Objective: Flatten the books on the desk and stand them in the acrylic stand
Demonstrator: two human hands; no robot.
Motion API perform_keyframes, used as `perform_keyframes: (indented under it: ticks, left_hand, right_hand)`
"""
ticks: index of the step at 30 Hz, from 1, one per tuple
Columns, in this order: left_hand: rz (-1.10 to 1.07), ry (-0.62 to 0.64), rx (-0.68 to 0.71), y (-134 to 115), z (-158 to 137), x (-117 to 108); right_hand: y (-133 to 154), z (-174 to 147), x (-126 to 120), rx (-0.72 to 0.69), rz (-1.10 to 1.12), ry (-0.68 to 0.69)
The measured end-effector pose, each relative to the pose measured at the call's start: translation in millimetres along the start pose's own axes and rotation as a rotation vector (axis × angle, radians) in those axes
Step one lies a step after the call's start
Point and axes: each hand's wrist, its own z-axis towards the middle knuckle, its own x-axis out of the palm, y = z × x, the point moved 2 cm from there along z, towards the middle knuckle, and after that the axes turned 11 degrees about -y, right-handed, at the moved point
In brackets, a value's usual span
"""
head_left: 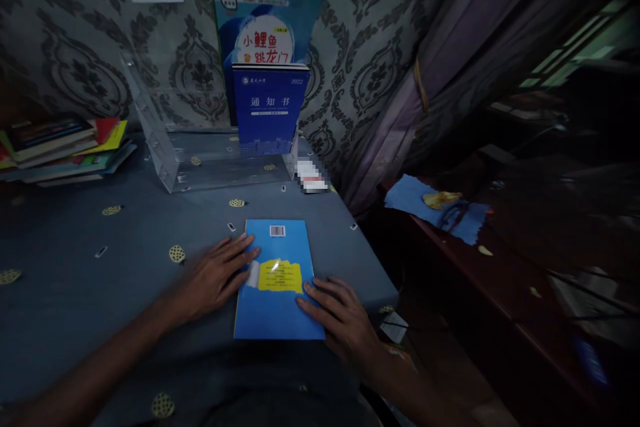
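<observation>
A blue book [279,317] lies flat on the table near its front edge, with a barcode at the top and a yellow printed patch in the middle. My left hand [215,277] rests with spread fingers over the book's left edge. On the opposite side, my right hand [343,317] touches the right edge, its fingers stretched across the cover. Beyond the book stands a clear acrylic rack [225,173]. A dark blue booklet [270,110] leans upright in it, in front of a teal book [267,13] and another blue book behind.
A pile of books [65,147] lies at the table's left. A small blurred-out white item [313,177] is beside the rack. Patterned curtains [370,27] hang behind. To the right, beyond a gap, a dark red surface [480,280] carries a blue cloth-like piece [413,193].
</observation>
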Motion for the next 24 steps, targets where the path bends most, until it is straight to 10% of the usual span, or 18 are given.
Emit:
perform_keyframes:
  ticks: [11,24]
  left_hand:
    - [-0.255,-0.011,-0.082,10.4,-2.5,-10.3]
    - [-0.717,-0.162,-0.508,20.3,58.7,-13.8]
  right_hand:
    - [0.1,62.7,-40.0,-0.081,0.297,-0.121]
    - [-64.2,133.1,-22.4,0.607,0.49,-0.365]
